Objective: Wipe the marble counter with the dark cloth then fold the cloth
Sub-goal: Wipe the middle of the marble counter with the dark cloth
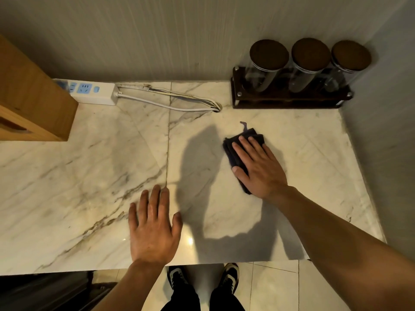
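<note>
Head view: dark cloth under right-hand fingers.

White power strip with cables by the wall, wooden box far left, three lidded glass jars in a dark rack

The counter is cream-white marble with grey and brownish veins running slantwise, heaviest at the near left. The cloth on the right is dark navy, almost black, with a bluish loop at its far edge. At the far left, the power strip is white with pale blue sockets, and its cables are white and grey. The box beside it is light brown wood with a fine grain. At the far right, three clear jars carry dark brown lids in a dark brown rack. The wall is grey-beige with faint vertical streaks. The near shoes are black with white stripes, on glossy cream floor tiles.
</note>
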Tool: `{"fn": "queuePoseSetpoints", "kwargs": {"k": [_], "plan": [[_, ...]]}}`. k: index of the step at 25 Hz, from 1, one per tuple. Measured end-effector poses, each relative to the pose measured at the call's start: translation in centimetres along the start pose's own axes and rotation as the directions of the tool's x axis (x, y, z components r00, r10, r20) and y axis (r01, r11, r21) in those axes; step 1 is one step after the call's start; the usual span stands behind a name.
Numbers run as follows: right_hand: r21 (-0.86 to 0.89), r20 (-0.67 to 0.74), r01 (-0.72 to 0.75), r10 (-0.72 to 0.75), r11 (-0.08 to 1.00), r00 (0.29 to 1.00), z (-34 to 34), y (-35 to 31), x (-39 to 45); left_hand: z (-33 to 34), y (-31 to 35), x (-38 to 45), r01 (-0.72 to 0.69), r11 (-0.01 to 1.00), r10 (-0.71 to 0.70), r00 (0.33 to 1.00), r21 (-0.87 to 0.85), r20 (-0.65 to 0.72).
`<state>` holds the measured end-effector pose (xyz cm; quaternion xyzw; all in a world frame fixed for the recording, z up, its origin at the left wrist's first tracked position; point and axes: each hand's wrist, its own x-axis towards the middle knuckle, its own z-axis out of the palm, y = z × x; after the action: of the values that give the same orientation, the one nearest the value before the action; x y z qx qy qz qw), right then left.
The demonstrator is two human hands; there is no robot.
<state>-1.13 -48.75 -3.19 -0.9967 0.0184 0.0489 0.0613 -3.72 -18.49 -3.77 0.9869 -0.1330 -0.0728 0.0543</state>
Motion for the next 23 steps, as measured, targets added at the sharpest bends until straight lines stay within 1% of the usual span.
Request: {"fn": "queuePoseSetpoints", "kwargs": {"k": [6, 10, 12, 18, 23], "plan": [[0.064, -0.002, -0.174, 0.175, 0.983, 0.985, -0.1, 0.6, 4.7, 0.0, 0.0, 0.0, 0.0, 1.0, 0.0, 1.0, 0.006, 0.009], [0.086, -0.019, -0.33, 0.333, 0.94, 0.943, -0.2, 0.3, 6.1, -0.1, -0.1, 0.0, 0.001, 1.0, -0.001, 1.0, 0.007, 0.018], [0.112, -0.033, -0.383, 0.389, 0.917, 0.921, -0.2, 0.0, 6.3, -0.1, 0.0, 0.1, 0.004, 1.0, -0.004, 1.0, 0.006, 0.024], [0.198, -0.051, -0.539, 0.558, 0.819, 0.829, 0.1, -0.9, 5.0, -0.2, -0.1, 0.0, -0.001, 1.0, 0.0, 1.0, 0.015, 0.023], [0.208, -0.057, -0.574, 0.596, 0.792, 0.801, 0.5, -1.7, 1.2, -0.2, -0.1, 0.1, -0.004, 1.0, 0.003, 1.0, 0.016, 0.01]]}}
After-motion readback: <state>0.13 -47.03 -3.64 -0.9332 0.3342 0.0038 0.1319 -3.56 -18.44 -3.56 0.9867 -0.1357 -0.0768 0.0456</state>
